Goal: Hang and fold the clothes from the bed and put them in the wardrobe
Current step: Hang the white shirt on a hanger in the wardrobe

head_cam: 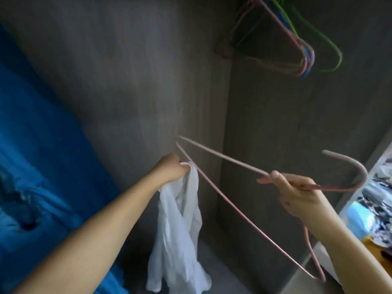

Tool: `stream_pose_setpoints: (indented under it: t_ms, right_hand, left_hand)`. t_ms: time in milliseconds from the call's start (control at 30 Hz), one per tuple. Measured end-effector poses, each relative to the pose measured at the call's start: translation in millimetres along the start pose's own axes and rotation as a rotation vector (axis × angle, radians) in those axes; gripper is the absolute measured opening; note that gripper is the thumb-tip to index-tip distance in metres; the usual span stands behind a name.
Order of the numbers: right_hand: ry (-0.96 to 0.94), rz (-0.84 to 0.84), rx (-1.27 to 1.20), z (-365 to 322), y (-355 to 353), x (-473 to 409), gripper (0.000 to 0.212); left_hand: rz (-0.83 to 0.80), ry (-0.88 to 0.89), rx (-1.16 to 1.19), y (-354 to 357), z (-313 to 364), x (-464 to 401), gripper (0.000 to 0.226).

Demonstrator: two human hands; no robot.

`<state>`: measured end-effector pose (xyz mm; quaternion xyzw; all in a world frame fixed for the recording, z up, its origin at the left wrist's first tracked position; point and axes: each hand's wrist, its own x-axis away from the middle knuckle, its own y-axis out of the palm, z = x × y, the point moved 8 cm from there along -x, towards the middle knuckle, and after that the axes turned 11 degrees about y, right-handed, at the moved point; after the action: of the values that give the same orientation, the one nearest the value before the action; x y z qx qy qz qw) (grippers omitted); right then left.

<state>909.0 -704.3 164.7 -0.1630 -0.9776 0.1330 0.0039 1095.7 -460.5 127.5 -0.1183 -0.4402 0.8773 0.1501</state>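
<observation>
Before the wardrobe (275, 128), hands grip white garment (180, 225) and pink hanger (222, 200).

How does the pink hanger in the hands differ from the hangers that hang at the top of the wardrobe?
The pink hanger is held by the right hand near its hook and lies tilted; the hanging hangers hang upright as a bunch.
The pink hanger is one colour; the hanging hangers mix pink, blue and green.
The pink hanger touches the white garment gripped by the left hand; the hanging hangers carry nothing.
Both are thin wire hangers.
</observation>
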Motion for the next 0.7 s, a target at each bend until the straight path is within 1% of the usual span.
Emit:
stream_pose_setpoints:
  t_ms: [33,100,167,200,233,300,333,433,500,533,567,600,633,667,700]
  right_hand:
    - [0.027,-0.043,0.034,9.8,-3.2,8.5,0.054]
    - [0.106,-0.121,0.05,30.0,-16.2,25.6,0.074]
    - [0.2,-0.171,0.049,51.4,-28.6,42.6,0.083]
    - [0.227,-0.18,0.076,61.7,-32.8,49.5,0.081]
    - [0.235,-0.16,0.108,70.4,-37.6,55.7,0.071]
    - [0.272,-0.109,0.14,91.7,-41.6,61.6,0.034]
    - [0.305,-0.087,0.145,103.7,-42.0,62.9,0.029]
    - [0.371,-0.042,0.041,124.7,-41.2,76.3,0.034]
    - [0.369,-0.043,-0.009,126.1,-40.0,87.0,0.033]
    - [0.356,-0.039,-0.027,127.1,-44.2,93.3,0.033]
    - [0.344,-0.036,-0.049,127.0,-49.4,100.7,0.031]
    - [0.325,-0.062,-0.072,126.9,-53.5,107.3,0.028]
    - [0.301,-0.098,-0.1,122.8,-57.8,115.1,0.022]
    - [0.271,-0.199,-0.136,118.6,-58.5,124.5,0.015]
    - [0.248,-0.34,-0.193,112.4,-54.3,133.9,0.022]
  left_hand:
    - [0.004,-0.029,-0.028,6.2,-5.9,-0.4,0.021]
    - [0.009,-0.084,-0.025,19.9,-10.9,-0.4,0.021]
    - [0.02,-0.116,-0.004,34.8,-5.0,4.8,0.025]
    - [0.017,-0.113,0.005,43.2,2.4,10.5,0.025]
    - [-0.002,-0.095,0.007,54.3,15.8,17.9,0.025]
    - [-0.063,0.006,0.017,79.1,54.9,35.6,0.027]
    - [-0.112,0.08,0.018,93.5,78.6,46.3,0.027]
    - [-0.305,0.277,0.017,131.7,145.0,93.2,0.032]
    - [-0.44,0.36,0.01,142.5,168.5,122.4,0.027]
    - [-0.485,0.412,-0.088,146.4,175.1,132.7,0.025]
    - [-0.503,0.458,-0.27,147.6,178.5,140.3,0.031]
    - [-0.46,0.495,-0.459,145.3,178.5,143.9,0.04]
    - [-0.377,0.535,-0.614,140.6,183.4,147.2,0.046]
    - [-0.253,0.624,-0.683,137.2,193.5,150.1,0.044]
    - [-0.138,0.732,-0.683,133.5,204.1,153.4,0.037]
